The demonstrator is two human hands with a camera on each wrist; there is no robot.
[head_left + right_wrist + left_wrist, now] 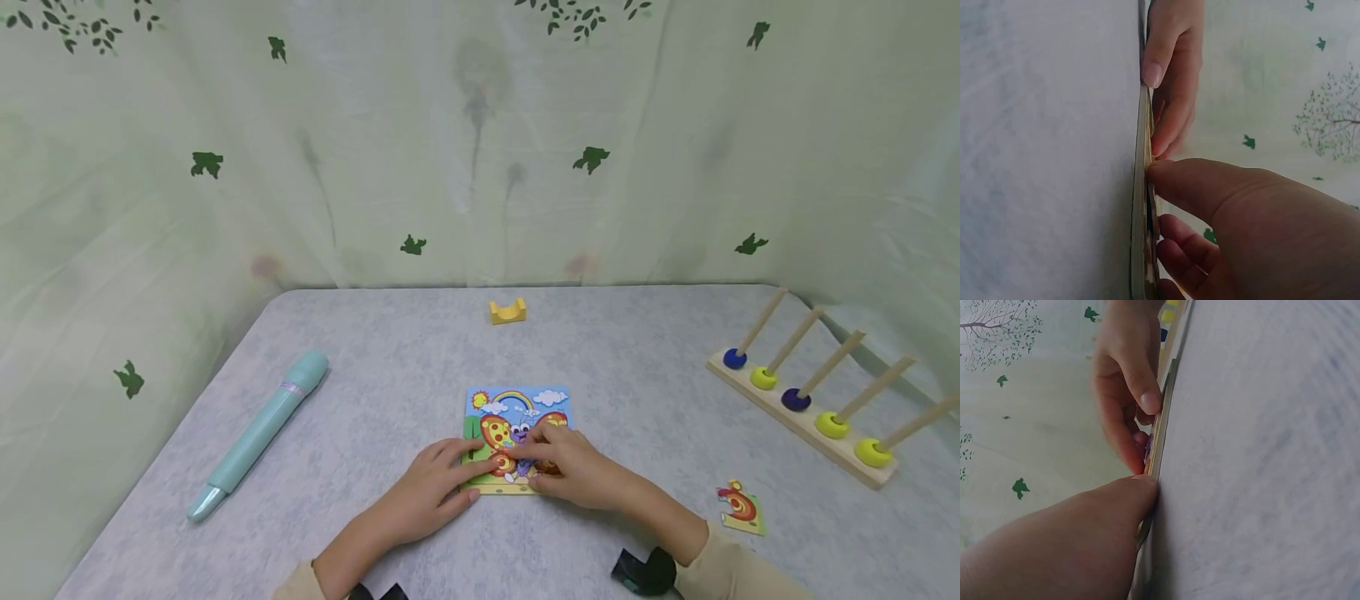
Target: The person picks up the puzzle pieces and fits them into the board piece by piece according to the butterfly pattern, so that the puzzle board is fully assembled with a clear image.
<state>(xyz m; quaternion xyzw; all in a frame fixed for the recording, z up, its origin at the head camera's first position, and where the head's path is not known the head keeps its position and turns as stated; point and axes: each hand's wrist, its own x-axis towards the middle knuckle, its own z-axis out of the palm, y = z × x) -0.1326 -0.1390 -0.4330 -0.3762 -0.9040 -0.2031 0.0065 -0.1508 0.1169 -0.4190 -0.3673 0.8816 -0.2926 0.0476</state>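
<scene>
A small picture puzzle (517, 398) with a butterfly, rainbow and sun lies flat on the table. My left hand (431, 492) rests over its left edge, fingers mostly straight and touching the picture. Over the lower right part, my right hand (573, 467) bends its fingers and thumb round a puzzle piece (522, 468) near the butterfly's body; the hand hides much of that corner. From the right wrist view, the thumb (1175, 178) lies at the puzzle's near edge, above a dark gap between layers. A loose puzzle piece (742, 508) with a red and orange swirl lies to the right.
A wooden peg stand (802, 425) with blue and yellow beads stands at the right. A teal microphone-shaped toy (258, 437) lies at the left. One yellow arch block (507, 312) sits near the far edge, before a leaf-patterned curtain (480, 167).
</scene>
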